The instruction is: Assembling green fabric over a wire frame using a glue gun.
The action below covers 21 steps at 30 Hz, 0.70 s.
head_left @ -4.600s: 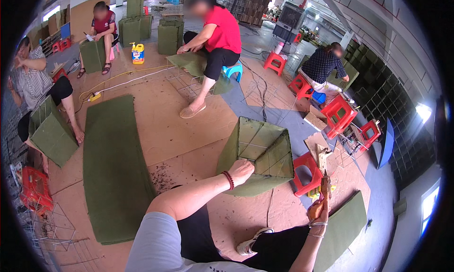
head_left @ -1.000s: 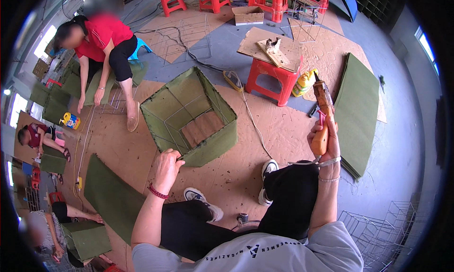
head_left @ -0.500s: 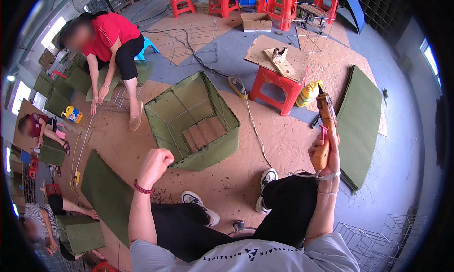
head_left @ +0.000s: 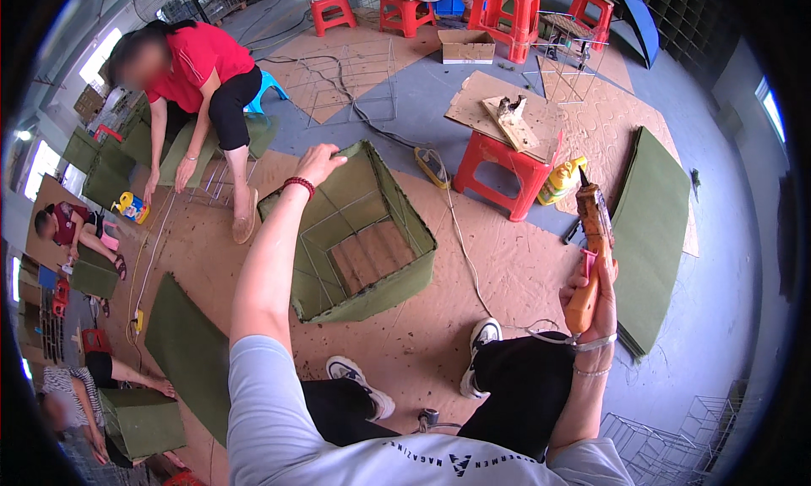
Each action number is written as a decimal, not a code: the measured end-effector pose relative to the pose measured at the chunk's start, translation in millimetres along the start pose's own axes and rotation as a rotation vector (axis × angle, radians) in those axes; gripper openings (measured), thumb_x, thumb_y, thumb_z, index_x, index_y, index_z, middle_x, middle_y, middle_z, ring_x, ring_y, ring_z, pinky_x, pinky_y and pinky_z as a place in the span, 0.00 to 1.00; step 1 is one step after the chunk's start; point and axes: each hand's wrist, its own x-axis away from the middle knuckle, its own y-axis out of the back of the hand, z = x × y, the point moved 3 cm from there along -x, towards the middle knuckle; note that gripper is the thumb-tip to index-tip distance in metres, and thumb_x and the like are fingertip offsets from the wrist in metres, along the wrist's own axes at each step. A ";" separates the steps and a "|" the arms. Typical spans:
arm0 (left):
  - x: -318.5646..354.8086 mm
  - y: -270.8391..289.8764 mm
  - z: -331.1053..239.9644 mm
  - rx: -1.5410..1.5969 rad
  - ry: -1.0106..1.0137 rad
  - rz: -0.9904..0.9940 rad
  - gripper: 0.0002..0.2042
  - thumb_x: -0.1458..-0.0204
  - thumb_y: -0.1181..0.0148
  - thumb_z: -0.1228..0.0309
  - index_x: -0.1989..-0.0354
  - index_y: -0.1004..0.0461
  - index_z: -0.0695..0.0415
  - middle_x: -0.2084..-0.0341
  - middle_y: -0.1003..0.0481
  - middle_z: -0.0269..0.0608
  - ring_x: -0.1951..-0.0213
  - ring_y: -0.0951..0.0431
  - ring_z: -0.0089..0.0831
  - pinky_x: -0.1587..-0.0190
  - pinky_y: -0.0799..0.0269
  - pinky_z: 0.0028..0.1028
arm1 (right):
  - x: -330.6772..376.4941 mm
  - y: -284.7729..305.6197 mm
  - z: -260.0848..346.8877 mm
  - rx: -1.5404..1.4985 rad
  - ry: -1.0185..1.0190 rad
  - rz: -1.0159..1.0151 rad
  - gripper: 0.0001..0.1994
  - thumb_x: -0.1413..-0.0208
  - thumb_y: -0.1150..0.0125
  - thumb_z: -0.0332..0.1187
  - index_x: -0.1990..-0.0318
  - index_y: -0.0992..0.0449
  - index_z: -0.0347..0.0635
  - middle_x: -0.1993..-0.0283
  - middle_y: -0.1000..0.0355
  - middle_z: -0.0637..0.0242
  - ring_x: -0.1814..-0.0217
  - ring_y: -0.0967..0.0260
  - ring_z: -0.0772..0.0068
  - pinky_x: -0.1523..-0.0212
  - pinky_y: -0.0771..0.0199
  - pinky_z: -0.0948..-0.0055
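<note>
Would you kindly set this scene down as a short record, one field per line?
Left hand: at the rim of the green box; grip unclear
Green box: open-topped, on the floor
Right hand: holding an orange glue gun, nozzle up
Red stool: bears cardboard and a wooden board
Right side: green sheets, stacked

The hot-glue gun (head_left: 599,243) has an orange handle, a pink trigger and dark brown stains toward its black tip, while the wire-framed box (head_left: 380,287) is olive green with silvery-grey wires and blackish flecks along its rim. A dark red bracelet (head_left: 299,187), a pale grey T-shirt (head_left: 414,469) with black print, plain black trousers (head_left: 524,376) and white sneakers (head_left: 361,386) with navy panels dress the wearer. Around them appear deep green sheets (head_left: 659,241), tan cardboard (head_left: 422,338), a bright red stool (head_left: 498,175), a yellow bottle (head_left: 562,180) and a co-worker's solid red shirt (head_left: 198,59).
</note>
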 end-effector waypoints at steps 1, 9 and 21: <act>-4.3 -0.7 -4.2 0.002 -0.005 0.000 0.17 0.49 0.42 0.60 0.62 0.24 0.63 0.67 0.24 0.53 0.62 0.24 0.48 0.55 0.30 0.41 | -1.4 -0.7 0.4 0.000 0.005 -0.001 0.14 0.41 0.44 0.43 0.55 0.31 0.44 0.68 0.29 0.73 0.73 0.32 0.81 0.72 0.34 0.78; 0.0 8.1 -27.1 -0.030 0.051 0.049 0.16 0.53 0.39 0.57 0.77 0.24 0.61 0.80 0.26 0.54 0.71 0.24 0.47 0.67 0.32 0.41 | -0.2 0.4 3.9 -0.031 0.009 -0.015 0.15 0.41 0.44 0.42 0.55 0.31 0.43 0.67 0.30 0.71 0.72 0.34 0.81 0.71 0.35 0.78; 76.7 64.9 45.3 0.107 0.721 -0.159 0.11 0.56 0.36 0.73 0.85 0.31 0.61 0.85 0.29 0.38 0.79 0.26 0.29 0.76 0.31 0.36 | 3.2 8.2 12.3 -0.022 0.022 0.065 0.15 0.42 0.44 0.42 0.54 0.33 0.42 0.67 0.33 0.69 0.71 0.34 0.77 0.70 0.32 0.77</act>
